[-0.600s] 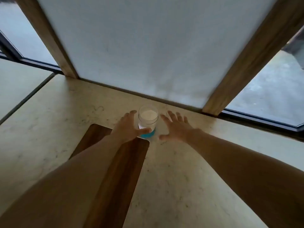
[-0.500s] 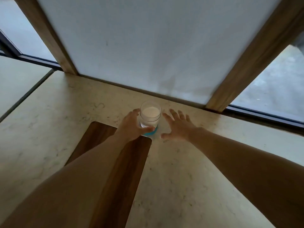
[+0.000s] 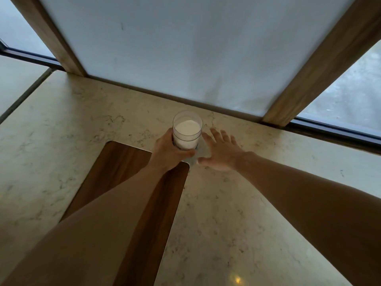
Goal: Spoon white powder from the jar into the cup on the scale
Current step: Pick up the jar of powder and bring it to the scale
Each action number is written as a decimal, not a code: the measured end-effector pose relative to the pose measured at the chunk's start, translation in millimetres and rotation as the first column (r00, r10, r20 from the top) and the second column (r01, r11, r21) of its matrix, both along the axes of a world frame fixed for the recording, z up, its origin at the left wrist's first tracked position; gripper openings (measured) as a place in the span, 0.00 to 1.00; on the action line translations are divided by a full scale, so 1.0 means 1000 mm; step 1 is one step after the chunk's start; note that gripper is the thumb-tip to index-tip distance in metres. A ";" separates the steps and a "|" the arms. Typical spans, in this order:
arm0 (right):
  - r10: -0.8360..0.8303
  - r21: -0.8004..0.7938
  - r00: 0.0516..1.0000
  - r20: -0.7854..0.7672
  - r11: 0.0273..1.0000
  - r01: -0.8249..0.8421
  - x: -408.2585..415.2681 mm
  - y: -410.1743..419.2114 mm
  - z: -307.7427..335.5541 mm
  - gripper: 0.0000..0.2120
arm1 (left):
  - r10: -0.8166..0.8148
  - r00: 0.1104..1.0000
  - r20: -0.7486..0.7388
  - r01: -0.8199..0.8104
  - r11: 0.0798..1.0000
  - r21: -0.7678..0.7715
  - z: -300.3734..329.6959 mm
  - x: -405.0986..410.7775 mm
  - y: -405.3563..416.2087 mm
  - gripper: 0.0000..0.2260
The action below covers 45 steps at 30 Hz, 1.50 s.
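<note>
head view: clear jar (image 3: 187,132) of white powder (image 3: 186,129) stands upright on the pale marble tabletop (image 3: 216,203), just beyond the far end of the wooden board (image 3: 123,182). left hand (image 3: 168,150), left of the jar, has its fingers (image 3: 184,153) wrapped round the jar's lower wall. right hand (image 3: 220,152), right of the jar, fingers spread wide, holds nothing; a grey flat thing near the jar's base, partly hidden.
</note>
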State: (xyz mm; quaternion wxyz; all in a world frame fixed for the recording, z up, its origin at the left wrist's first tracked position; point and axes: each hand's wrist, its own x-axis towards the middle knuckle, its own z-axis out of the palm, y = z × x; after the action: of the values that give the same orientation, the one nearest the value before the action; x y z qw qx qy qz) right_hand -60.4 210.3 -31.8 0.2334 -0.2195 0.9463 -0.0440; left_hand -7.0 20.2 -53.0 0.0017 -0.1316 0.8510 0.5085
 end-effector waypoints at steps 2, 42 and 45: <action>-0.003 -0.013 1.000 0.005 1.000 0.003 0.002 -0.002 -0.002 0.48 | -0.003 1.000 -0.003 0.003 1.000 -0.019 0.001 0.000 0.001 0.36; -0.167 -0.148 0.985 -0.032 0.976 0.160 0.178 0.101 0.104 0.49 | -0.148 0.982 -0.116 0.135 0.984 -0.112 0.132 0.159 0.079 0.37; -0.188 -0.151 0.982 -0.016 0.971 0.183 0.200 0.111 0.110 0.49 | -0.163 0.982 -0.097 0.153 0.983 -0.105 0.139 0.179 0.090 0.37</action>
State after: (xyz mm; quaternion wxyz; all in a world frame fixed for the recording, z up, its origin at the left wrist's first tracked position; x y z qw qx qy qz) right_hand 139.3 321.5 78.7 0.1969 -0.1475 0.9601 -0.1329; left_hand 171.6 110.3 85.6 -0.0092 -0.0363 0.8814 0.4709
